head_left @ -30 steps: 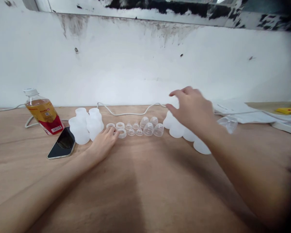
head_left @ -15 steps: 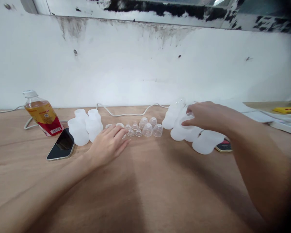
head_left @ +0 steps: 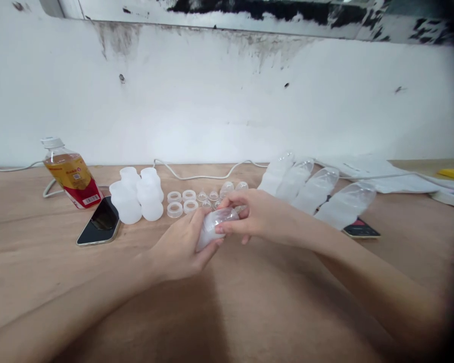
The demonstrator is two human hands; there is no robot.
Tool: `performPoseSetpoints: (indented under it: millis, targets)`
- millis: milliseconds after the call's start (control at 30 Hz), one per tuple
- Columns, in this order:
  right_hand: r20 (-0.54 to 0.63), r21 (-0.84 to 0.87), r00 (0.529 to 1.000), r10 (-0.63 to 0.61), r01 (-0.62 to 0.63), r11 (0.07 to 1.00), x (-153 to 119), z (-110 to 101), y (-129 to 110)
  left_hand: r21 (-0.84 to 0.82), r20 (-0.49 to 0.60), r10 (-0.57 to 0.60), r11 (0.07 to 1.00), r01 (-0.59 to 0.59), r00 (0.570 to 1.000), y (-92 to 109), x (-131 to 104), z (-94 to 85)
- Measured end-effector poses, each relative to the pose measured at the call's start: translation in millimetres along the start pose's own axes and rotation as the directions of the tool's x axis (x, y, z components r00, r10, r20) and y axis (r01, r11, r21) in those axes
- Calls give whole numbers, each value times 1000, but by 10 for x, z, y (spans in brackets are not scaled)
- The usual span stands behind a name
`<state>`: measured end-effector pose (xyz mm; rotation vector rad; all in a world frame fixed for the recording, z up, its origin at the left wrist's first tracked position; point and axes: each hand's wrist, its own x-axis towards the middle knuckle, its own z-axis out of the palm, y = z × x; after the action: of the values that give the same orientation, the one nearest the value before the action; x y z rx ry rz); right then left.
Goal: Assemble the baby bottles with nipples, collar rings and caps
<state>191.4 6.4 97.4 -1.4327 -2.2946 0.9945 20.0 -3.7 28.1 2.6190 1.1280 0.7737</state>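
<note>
Wall [head_left: 196, 101], stained, runs behind the held btl [head_left: 211, 226]. Wood table [head_left: 249, 297] spreads below & around it. White plastic pkt [head_left: 386, 174] lies flat, well to R of held btl.

L hand [head_left: 183, 244], on held btl's L side: thumb low, fingers wrapped round the cloudy end, tips partly hidden. R hand [head_left: 249, 217], on its R side: thumb & forefinger pinching the clear end; other fingers curled behind, exact contact can't tell. Held btl itself is off the table, tilted, clear end up to R.

Drink btl [head_left: 73, 174], red/yellow label, white cap, leans well to L of held btl. Four clear-topped btls [head_left: 308, 189] lean in a row to R, approx. Four cloudy btls [head_left: 126, 199], upright & bunched, L of held btl. Dark phone [head_left: 98, 224] lies farther L; 2nd phone [head_left: 363, 229] far R, partly covered by the end btl.

Clear domes [head_left: 227, 189] sit just beyond held btl, some hidden by R hand. Four rings [head_left: 174, 214], 2x2, beyond & L. Small clear pcs [head_left: 213, 195] just beyond, no. can't tell.
</note>
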Motion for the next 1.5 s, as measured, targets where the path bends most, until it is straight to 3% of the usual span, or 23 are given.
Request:
performPoseSetpoints:
  millis: [133,367,567,667,800,1100,1267,1367,1500]
  targets:
    - [52,67,998,-45,41,997,4,0,47,-16,32,11,1000,-10,999,-61,6,-1]
    - [38,58,993,-111,108,992,17,1,49,-7,110,-87,996,88,990,-28,52,-110]
    - [-89,-147,971,-222,208,967,19,10,44,-133,216,-113,981,144,970,-56,108,-194]
    - [-115,-190,963,-245,220,957,12,8,28,-217,262,-52,970,112,964,-108,119,-224]
    - [-94,-190,958,-273,252,949,5,-4,21,-245,200,24,969,27,980,-167,104,-216]
    - [-65,-167,948,-311,297,940,-14,-31,10,-244,213,-61,963,114,975,-153,132,-212]
    - [-45,-97,939,-342,337,937,-20,-48,30,-383,268,66,923,43,961,-245,169,-240]
    - [-33,-35,917,-397,396,918,21,-25,87,-457,280,124,889,19,952,-298,176,-252]
    - [-9,25,847,-531,531,847,66,-57,168,-520,329,127,852,67,936,-345,137,-267]
